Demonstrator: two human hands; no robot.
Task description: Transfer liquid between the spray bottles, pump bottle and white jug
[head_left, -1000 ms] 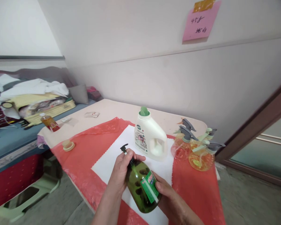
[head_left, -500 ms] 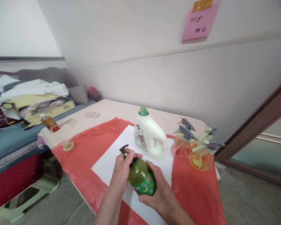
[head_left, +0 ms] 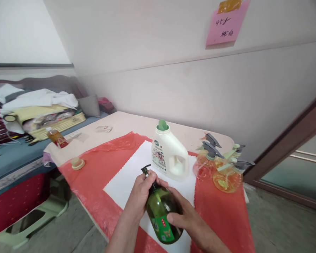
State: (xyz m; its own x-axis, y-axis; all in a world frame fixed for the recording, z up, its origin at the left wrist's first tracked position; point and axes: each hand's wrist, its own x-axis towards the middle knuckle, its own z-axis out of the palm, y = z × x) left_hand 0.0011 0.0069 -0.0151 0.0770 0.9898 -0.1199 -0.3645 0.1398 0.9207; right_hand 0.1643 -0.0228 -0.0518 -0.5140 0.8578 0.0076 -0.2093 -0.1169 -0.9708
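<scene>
A dark green pump bottle [head_left: 159,205] with a bright green label is tilted between my hands over the white sheet [head_left: 126,168]. My left hand [head_left: 144,184] is closed around its neck and collar, just under the black pump head. My right hand [head_left: 185,212] grips the bottle's body from the right, thumb across the front near the label. Just beyond stands a cream detergent jug [head_left: 170,151]; its spout is exposed, with a green piece in the opening. To the left, a pale cap [head_left: 77,163] lies on the red plastic cover [head_left: 94,175].
Several spray bottles [head_left: 228,179] with pink and yellow liquid cluster at the table's right side. A drink bottle [head_left: 56,137] lies at the far left corner, near a small packet [head_left: 104,129]. A red-covered stool [head_left: 19,203] stands left; a wall rises behind.
The pump bottle has moved slightly toward me and right and has turned, so its label faces differently. My right thumb has shifted from the bottle's base up onto its front.
</scene>
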